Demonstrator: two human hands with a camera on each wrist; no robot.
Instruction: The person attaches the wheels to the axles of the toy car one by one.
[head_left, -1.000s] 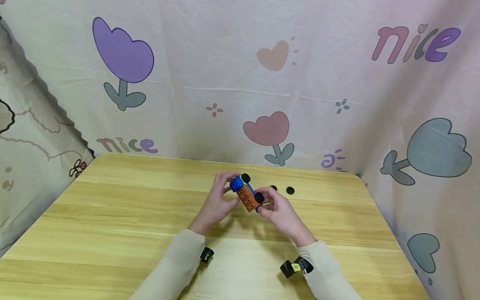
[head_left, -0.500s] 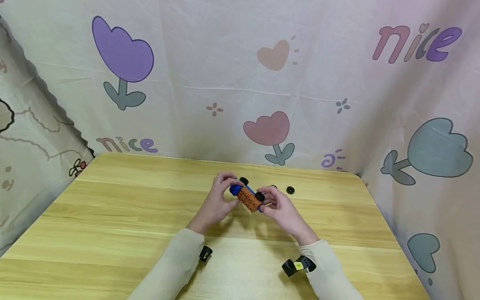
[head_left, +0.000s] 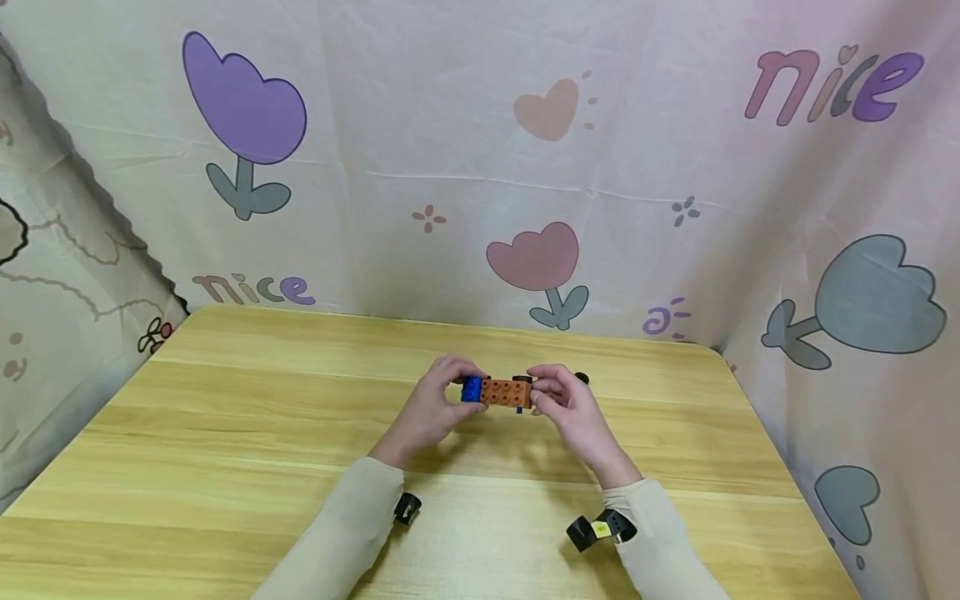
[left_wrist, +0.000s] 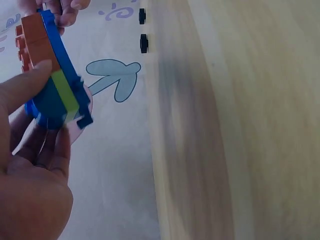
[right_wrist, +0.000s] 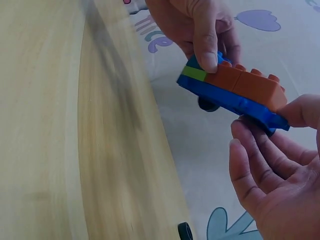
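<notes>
1. A toy car (head_left: 501,392) is held above the desk (head_left: 225,433), toward its far edge.
2. Left hand (head_left: 431,405) pinches its blue end (head_left: 471,389), right hand (head_left: 573,417) its orange end (head_left: 519,394), probably to steady it.
3. Two loose wheels (left_wrist: 144,44) lie near that edge.

- The toy brick car (head_left: 504,392) swung from a diagonal slant to nearly level across the head view.
- Its mounted wheels (head_left: 522,379), seen broadside earlier, turned mostly out of sight behind the orange bricks (head_left: 506,392).
- The right hand (head_left: 577,417) shifted slightly rightward, partly covering one loose wheel (head_left: 582,378) and hiding the second loose wheel (left_wrist: 144,44) from the head view.
- The left hand's (head_left: 431,408) fingertips dipped.
</notes>
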